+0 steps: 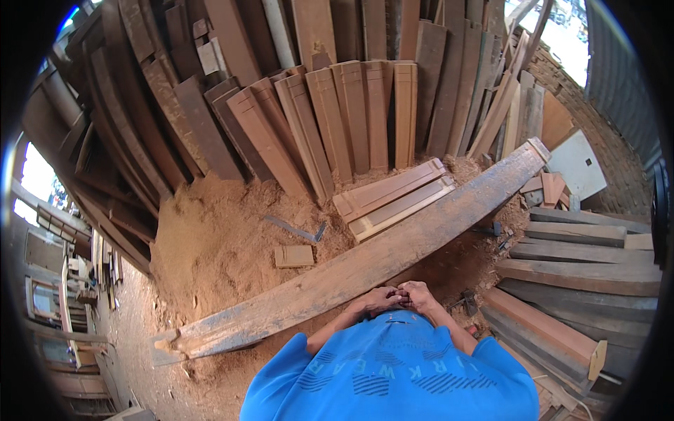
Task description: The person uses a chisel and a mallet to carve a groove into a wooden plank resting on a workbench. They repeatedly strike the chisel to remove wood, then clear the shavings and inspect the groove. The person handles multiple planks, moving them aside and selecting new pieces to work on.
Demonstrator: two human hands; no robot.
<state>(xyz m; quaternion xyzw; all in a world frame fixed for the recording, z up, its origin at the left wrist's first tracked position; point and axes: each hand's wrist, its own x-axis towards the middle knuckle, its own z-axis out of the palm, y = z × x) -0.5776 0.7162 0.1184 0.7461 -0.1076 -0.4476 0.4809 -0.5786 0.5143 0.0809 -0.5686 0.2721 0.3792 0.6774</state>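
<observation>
My left hand (377,300) and my right hand (418,295) meet in front of my blue shirt, at the near edge of a long worn wooden bench plank (302,295). Both have their fingers curled in, almost touching each other. Whatever they may hold is too small or hidden to make out. Beyond the plank lies a try square (298,229) on the sawdust, with a small light wooden block (294,256) near it. Two grooved wooden pieces (393,196) rest side by side against the plank's far side.
Sawdust (203,231) is heaped past the plank. Marked boards (330,119) lean upright in a row at the back, with taller planks behind them. Stacked timber (576,274) fills the right side, near a white panel (578,168). Small dark tools (469,303) lie right of my hands.
</observation>
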